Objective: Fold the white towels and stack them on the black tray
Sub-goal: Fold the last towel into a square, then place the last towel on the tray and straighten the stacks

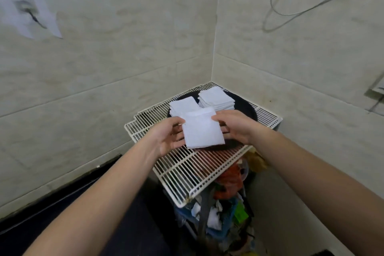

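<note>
Mixed colourful clutter (227, 189) sits below the white wire rack (187, 169). Above the rack's near part, the left hand (169, 135) and right hand (234, 127) each pinch one side edge of a folded square white towel (202, 131), thumbs on top. Behind it, two stacks of folded white towels (217, 97) rest on the round black tray (248, 108), in the corner of the beige tiled wall (124, 48).

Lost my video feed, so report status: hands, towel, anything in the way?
Left hand, right hand grip the folded towel by its sides, at the near edge of the black tray. Two towel stacks behind it. Nothing blocks it.
</note>
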A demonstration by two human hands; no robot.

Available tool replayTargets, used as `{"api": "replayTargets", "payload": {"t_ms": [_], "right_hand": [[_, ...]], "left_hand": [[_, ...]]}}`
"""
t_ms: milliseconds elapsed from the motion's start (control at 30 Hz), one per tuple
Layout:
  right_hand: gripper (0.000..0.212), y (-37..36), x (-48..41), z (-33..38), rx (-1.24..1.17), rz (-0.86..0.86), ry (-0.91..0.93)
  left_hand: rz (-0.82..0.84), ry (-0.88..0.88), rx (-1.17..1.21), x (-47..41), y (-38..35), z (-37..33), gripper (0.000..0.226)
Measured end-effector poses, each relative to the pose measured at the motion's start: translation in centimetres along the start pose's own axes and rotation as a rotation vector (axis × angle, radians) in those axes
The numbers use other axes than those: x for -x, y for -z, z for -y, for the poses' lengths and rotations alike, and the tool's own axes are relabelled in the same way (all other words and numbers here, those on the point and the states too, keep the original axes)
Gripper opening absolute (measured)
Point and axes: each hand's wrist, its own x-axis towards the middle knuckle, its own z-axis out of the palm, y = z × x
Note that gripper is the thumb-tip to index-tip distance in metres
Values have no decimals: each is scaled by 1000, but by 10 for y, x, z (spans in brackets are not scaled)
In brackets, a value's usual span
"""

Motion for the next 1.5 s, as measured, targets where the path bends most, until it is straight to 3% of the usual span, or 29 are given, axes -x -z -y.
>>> {"api": "replayTargets", "payload": {"t_ms": [367,400,533,933,1067,1133,1200,1267,1367,1500], "right_hand": [[22,9,-180,49,361,116,101],[18,6,-183,52,406,104,103],[43,-2,-201,60,522,98,156],[35,-9,-206,44,805,82,241],[28,-6,-205,39,905,66,347],[16,2,-199,41,984,28,491],[29,11,-192,44,1101,-7,692],[54,16,-188,47,1248,147,797],[79,10,-190,48,1503,385,722],[86,1,-199,39,1702,428,644]], "left_hand": [[-357,-14,80,-129,-15,-49,10],[-378,-19,78,-132,-12,-49,10],[-441,-21,83,-150,-9,-47,11],[-542,-48,32,-154,-7,-26,19],[-565,-122,54,-151,-5,-22,20],[-701,-263,-242,-144,-2,-19,26],[-805,-560,-798,-135,5,-15,38],[-623,-762,-1186,-130,9,-13,56],[-332,-597,-1523,-140,15,-9,83],[-257,-396,-1650,-144,27,-3,79]]}}
